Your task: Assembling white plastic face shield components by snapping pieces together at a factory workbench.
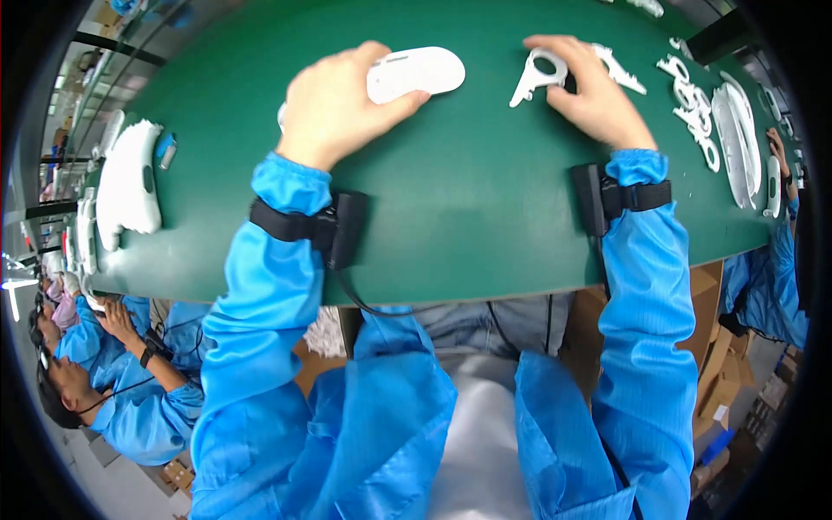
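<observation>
Left hand: the left hand (334, 104) rests on the green work table (468, 217), fingers curled around the near end of a white oval housing (416, 73), thumb side pressed to its lower edge.
White oval housing: a smooth, rounded plastic shell lying flat, its long axis across the table; most of it juts out to the right of the gripping fingers.
Right hand: the right hand (589, 91) is bent over a white ring-headed bracket (537, 76), fingertips on the ring's top and thumb at its lower right, holding it against the table.
White ring-headed bracket: a flat plastic part with a round opening and a tapering leg pointing down-left; it lies just left of the palm, well apart from the oval housing.
Wrists: each blue sleeve carries a black strap with a small black box; a cable runs from the left one.
Right side of table: loose white plastic parts (693, 108) and stacked curved white shells (741, 143).
Left side of table: a large white curved housing (128, 186), a small blue-and-grey item (165, 150) beside it.
Below the table: brown cardboard boxes (715, 381) at the lower right.
Neighbours: blue-coated co-workers sit at either edge.
</observation>
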